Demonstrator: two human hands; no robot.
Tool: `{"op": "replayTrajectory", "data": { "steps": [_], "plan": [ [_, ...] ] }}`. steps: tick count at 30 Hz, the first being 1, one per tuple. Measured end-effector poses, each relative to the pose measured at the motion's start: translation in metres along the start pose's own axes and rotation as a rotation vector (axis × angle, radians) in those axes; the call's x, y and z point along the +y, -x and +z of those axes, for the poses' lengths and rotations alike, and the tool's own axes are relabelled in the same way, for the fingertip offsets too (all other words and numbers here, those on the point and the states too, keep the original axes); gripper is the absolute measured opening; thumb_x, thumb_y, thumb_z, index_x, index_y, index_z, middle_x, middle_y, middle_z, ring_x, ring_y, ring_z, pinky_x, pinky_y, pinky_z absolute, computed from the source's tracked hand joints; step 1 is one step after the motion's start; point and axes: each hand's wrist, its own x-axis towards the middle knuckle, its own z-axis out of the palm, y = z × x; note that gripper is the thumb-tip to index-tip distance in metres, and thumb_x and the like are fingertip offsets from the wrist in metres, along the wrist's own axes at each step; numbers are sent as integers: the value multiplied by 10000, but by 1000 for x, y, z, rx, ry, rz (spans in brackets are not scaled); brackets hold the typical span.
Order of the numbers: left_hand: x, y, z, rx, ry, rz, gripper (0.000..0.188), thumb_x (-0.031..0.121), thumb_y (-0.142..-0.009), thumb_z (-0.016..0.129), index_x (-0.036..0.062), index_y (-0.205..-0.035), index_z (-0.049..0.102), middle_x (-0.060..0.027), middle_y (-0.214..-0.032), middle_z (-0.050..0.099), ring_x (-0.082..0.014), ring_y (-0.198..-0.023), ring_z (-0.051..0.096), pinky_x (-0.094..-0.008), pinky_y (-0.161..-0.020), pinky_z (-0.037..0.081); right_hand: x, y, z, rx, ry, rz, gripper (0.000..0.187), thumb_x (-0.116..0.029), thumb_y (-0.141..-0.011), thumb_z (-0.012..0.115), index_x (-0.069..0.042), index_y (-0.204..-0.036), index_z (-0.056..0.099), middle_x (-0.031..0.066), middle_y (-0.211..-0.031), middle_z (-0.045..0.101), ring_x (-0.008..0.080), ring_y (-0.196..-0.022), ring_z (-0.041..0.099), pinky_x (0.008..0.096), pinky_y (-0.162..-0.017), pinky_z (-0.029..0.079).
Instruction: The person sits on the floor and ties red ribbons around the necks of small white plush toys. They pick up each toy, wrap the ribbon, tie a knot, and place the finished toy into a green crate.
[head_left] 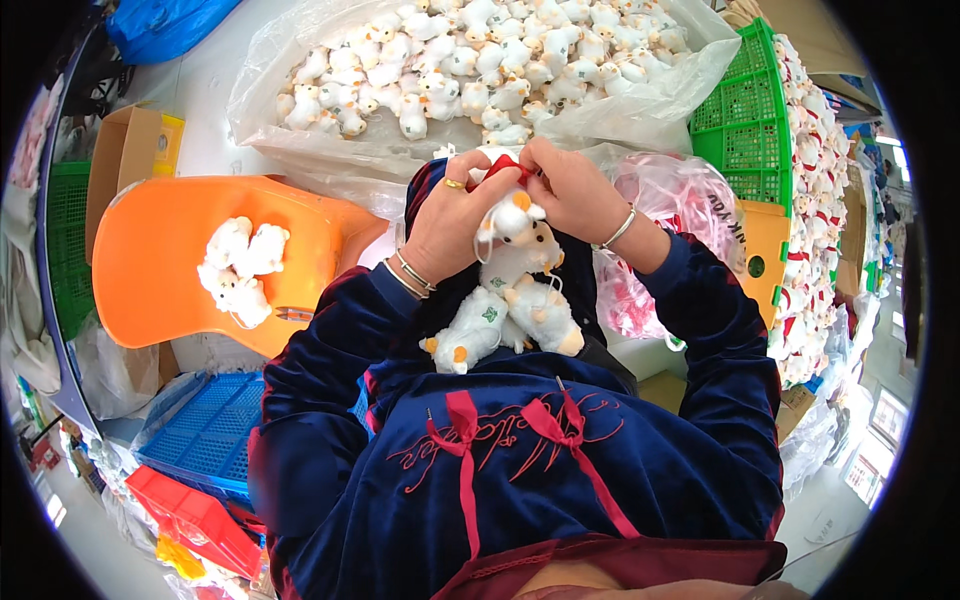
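Note:
My left hand (450, 218) and my right hand (578, 190) meet above my lap, both with fingers closed. Between their fingertips is a small piece of red fabric (508, 168), pinched at the top end of a white plush toy (512, 218) with orange and black details. How the fabric joins the toy is hidden by my fingers. Lower on my lap lie more white plush toys, one on the left (470, 328) and one on the right (545, 312). A thin white loop of string hangs near the toy under my hands.
A clear plastic sheet (255, 85) ahead holds a heap of white plush toys. An orange stool (140, 240) at left carries several toys. Right of me are a bag of red-and-white pieces (675, 195), a green crate (740, 115) and stacked plush toys with red trim (808, 220). Blue crates (205, 435) stand lower left.

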Motion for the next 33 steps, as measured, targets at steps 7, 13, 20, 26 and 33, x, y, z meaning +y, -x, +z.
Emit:
{"op": "replayTrajectory", "data": {
  "steps": [7,13,20,26,33],
  "plan": [
    [-6,-21,-8,102,622,-504,470,301,-861,806,-24,-1168,660,-101,-1068,728,-165,-971,689,-340,-836,554,22,-5,-15,53,-154,39,126,-97,-929,608,-9,-1011,644,182,-784,671,336,-690,648,407,-648,508],
    [1,-44,-42,-230,418,-715,514,425,-880,756,-46,-1082,727,-132,-1000,759,-180,-917,709,-335,-824,551,34,-3,-31,-193,-239,231,157,-131,-985,632,23,-983,661,15,-773,637,89,-739,547,262,-690,477],
    [-11,-55,-28,-307,306,-810,584,507,-836,758,-65,-951,750,-132,-859,760,-185,-775,706,-343,-740,554,23,-14,-46,-241,-353,247,187,-167,-994,642,11,-944,671,-25,-787,612,56,-734,503,245,-658,444],
    [-25,-51,-24,-263,301,-761,573,482,-831,793,-68,-989,757,-129,-862,763,-158,-768,703,-319,-717,554,40,-12,-40,-165,-474,260,219,-201,-999,641,10,-947,665,-34,-793,612,52,-752,518,239,-682,452],
    [-21,-50,-29,-231,352,-714,437,363,-856,811,-43,-1009,763,-89,-839,760,-116,-733,672,-295,-692,544,45,-24,-21,-186,-566,267,219,-202,-996,647,3,-924,675,-26,-784,632,59,-737,529,253,-671,463]
  ]
}}
